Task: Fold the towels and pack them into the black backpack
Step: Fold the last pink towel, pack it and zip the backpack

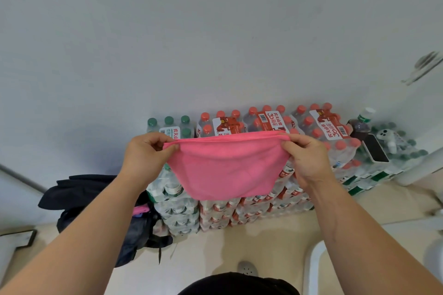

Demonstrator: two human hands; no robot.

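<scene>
Pink towel [227, 167]: held up in the air, top edge doubled, hanging in front of the bottle packs [263, 124].
Left hand [143, 153]: fingers [155, 137] pinching the upper left corner.
Right hand [306, 155]: fingers pinching the upper right corner.
Black backpack [96, 199]: on the floor [215, 251], lower left, beside the packs; pink cloth [141, 209] at its mouth.
Phone [375, 148]: lying atop the packs, far right.

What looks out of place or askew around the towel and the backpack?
Nothing spilled or damaged. The black backpack slumps against the water bottle packs with a pink cloth poking out, and a phone lies tilted on the bottles at the right.
</scene>
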